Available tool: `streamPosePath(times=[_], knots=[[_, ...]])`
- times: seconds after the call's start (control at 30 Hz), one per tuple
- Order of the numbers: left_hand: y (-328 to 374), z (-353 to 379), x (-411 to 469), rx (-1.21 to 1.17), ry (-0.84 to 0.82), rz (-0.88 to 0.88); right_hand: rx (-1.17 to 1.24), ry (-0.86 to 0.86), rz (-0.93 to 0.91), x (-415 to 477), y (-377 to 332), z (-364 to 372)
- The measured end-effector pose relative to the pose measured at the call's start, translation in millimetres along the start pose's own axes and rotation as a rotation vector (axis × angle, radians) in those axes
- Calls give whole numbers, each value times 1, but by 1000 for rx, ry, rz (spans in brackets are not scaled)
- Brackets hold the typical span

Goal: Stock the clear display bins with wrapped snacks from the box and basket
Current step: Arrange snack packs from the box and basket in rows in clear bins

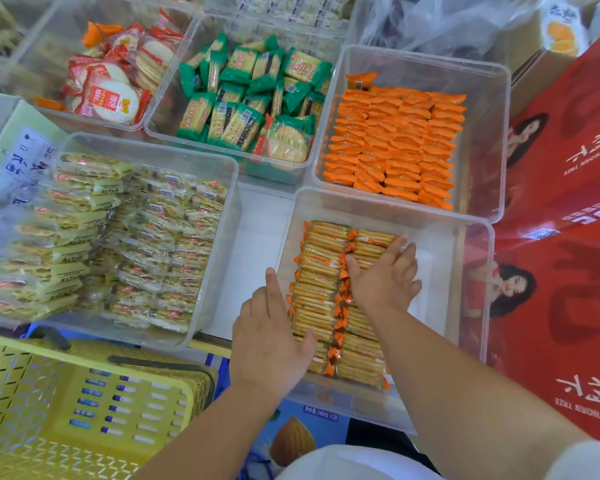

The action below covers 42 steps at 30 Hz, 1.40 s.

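Note:
A clear bin (471,306) at the lower right holds two rows of cracker packs (317,271) with orange-trimmed wrappers, stood side by side. My right hand (385,275) lies flat inside it, fingers straight, pressing on the right-hand row. My left hand (271,337) rests at the bin's left wall, index finger pointing up along the outside, thumb touching the near packs of the left row. Neither hand holds a pack. A yellow plastic basket (49,417) sits at the lower left, and I see no snacks in the part that shows.
Other clear bins hold yellow-wrapped crackers (118,237), green-wrapped crackers (250,95), red-wrapped round crackers (111,84) and orange packs (395,143). A red carton (568,237) stands along the right. A cardboard box (18,143) sits at the left. White shelf surface (253,254) shows between bins.

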<state>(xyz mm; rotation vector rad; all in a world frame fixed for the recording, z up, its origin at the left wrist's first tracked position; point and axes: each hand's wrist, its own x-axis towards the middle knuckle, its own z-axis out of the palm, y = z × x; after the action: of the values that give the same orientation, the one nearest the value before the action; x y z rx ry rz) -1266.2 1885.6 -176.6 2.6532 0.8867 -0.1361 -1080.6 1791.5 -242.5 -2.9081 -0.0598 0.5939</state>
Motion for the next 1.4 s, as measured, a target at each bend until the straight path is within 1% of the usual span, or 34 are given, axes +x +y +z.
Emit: streamPosePath(times=[0.1, 0.17, 0.2, 0.27, 0.3, 0.37, 0.6, 0.7, 0.73, 0.8, 0.87, 0.9, 1.07, 1.27, 1.4], knots=[[0, 0, 1, 0, 7, -1, -64, -47, -37, -1, 6, -5], [0, 0, 1, 5, 8, -8, -71, -11, -108, -7, 11, -9], [0, 1, 1, 7, 8, -12, -107, 40, -198, -13, 16, -9], [0, 1, 1, 8, 11, -20, -236, 130, -436, -24, 29, -7], [0, 1, 1, 6, 14, -24, -293, 142, -529, -26, 35, -4], [1, 0, 1, -4, 10, -31, -360, 103, -610, -25, 45, 0], [2, -1, 0, 11, 13, -35, -475, -76, -600, -16, 40, 4], [3, -3, 0, 17, 14, -35, -425, -82, -578, -21, 32, -5], [3, -4, 0, 14, 14, -39, -385, -44, -602, -27, 29, -7], [3, -4, 0, 5, 19, -47, -338, 17, -738, -41, 21, -6], [4, -4, 0, -2, 21, -57, -388, -20, -872, -50, 17, 0], [4, -5, 0, -7, 22, -62, -426, -55, -892, -52, 16, 3], [4, -6, 0, -27, 19, -64, -478, -142, -843, -50, 16, 11], [4, -7, 0, -61, 17, -68, -540, -293, -906, -32, 14, -5], [3, -5, 1, -44, 36, -67, -543, -333, -922, -31, 15, -7]])
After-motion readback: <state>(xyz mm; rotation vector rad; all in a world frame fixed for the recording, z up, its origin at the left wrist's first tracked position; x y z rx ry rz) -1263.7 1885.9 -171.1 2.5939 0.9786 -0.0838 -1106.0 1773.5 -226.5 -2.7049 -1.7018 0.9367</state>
